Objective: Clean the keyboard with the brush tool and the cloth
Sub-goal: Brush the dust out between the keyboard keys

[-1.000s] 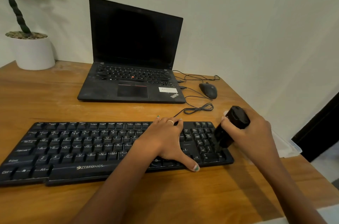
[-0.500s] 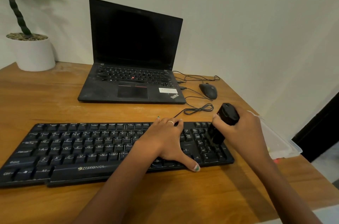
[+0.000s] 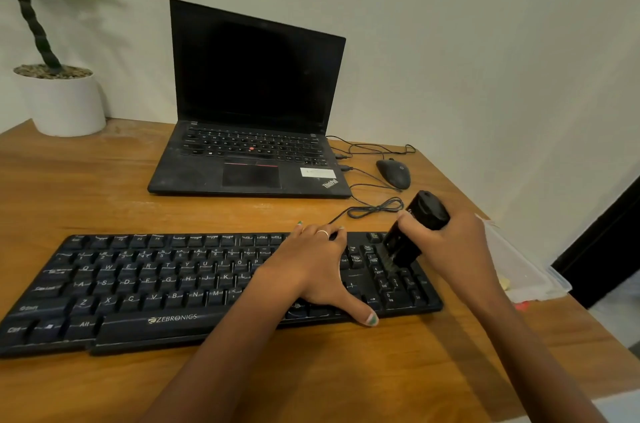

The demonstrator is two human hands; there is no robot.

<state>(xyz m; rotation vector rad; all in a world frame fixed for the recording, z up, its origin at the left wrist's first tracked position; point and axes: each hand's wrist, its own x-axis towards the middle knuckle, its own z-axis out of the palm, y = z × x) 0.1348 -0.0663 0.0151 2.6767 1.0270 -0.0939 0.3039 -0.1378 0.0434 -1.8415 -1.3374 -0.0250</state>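
A black keyboard (image 3: pixel 145 287) lies across the near part of the wooden desk (image 3: pixel 104 187). My left hand (image 3: pixel 311 270) rests flat on its right-middle keys, fingers spread and the thumb at the front edge. My right hand (image 3: pixel 450 246) grips a black brush tool (image 3: pixel 415 228), tilted with its bristle end down on the number pad at the keyboard's right end. I can see no cloth apart from pale material at the desk's right edge.
An open black laptop (image 3: pixel 249 132) stands behind the keyboard. A wired mouse (image 3: pixel 394 174) and coiled cable (image 3: pixel 375 207) lie to its right. A white plant pot (image 3: pixel 62 100) sits at the back left. A clear plastic bag (image 3: pixel 519 270) lies at the right edge.
My right hand has carried the brush tool leftward and away from me over the number pad, from its right edge toward its upper middle. My left hand has stayed in place.
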